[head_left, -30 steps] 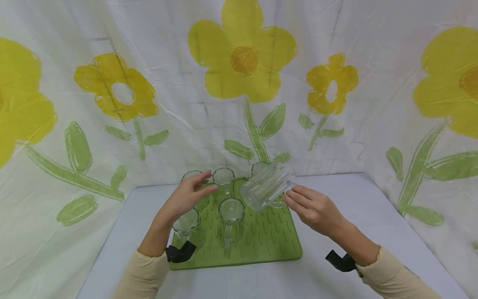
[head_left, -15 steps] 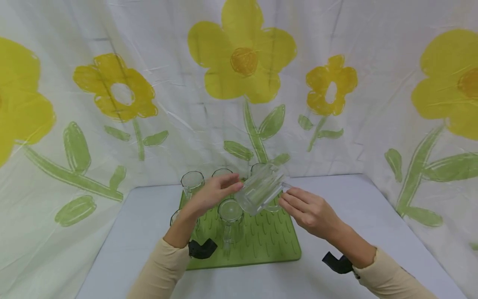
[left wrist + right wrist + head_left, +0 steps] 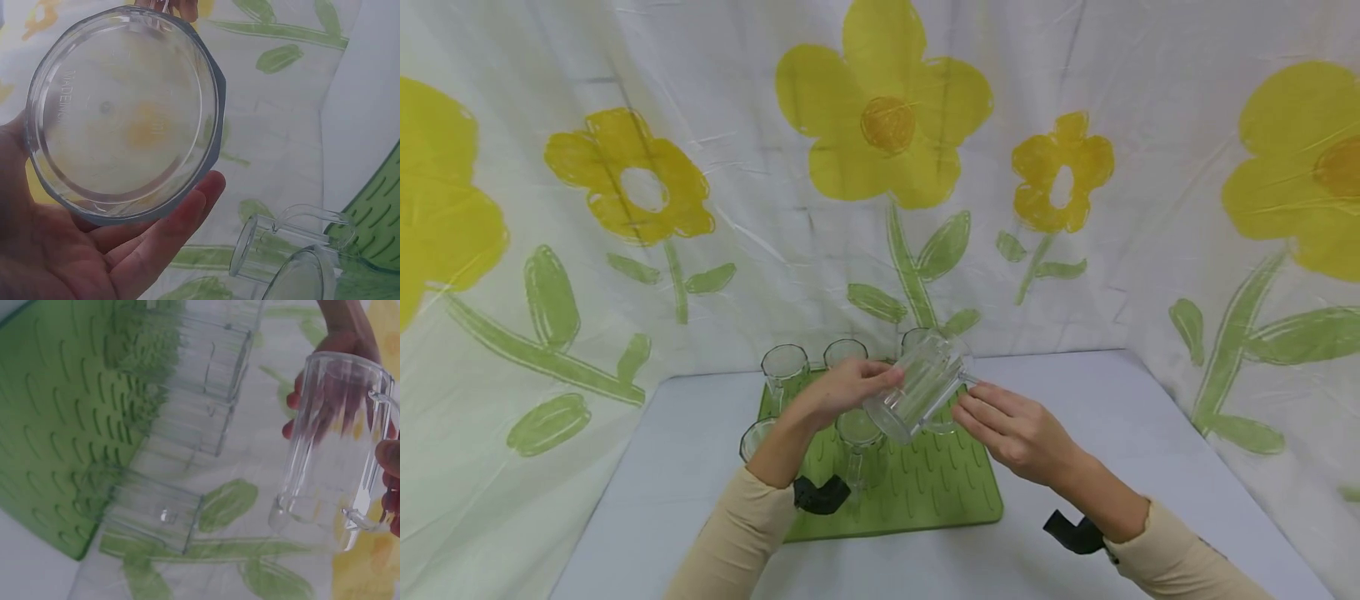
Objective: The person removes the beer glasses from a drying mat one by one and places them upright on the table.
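Observation:
A clear glass mug [image 3: 913,387] is held tilted above the green drying mat [image 3: 940,492]. My right hand [image 3: 1018,429] pinches its handle in the head view. My left hand [image 3: 842,392] is at the mug's lower left end, its thumb on one side and its fingers on the other. In the left wrist view the round base of the mug [image 3: 125,119] faces the camera, between the thumb side and the fingertips [image 3: 209,184]. The right wrist view shows the mug [image 3: 334,450] side-on, with the left hand [image 3: 344,344] behind its upper end.
Several other glass mugs stand on the mat, such as one at front middle [image 3: 861,450] and one at back left [image 3: 785,367]. My left forearm partly covers the front left mug [image 3: 752,437]. Behind the white table [image 3: 1060,375] hangs a flowered curtain [image 3: 745,275].
My left hand has moved right, from above the left mugs to the held mug. The right hand and its mug have shifted slightly left and down.

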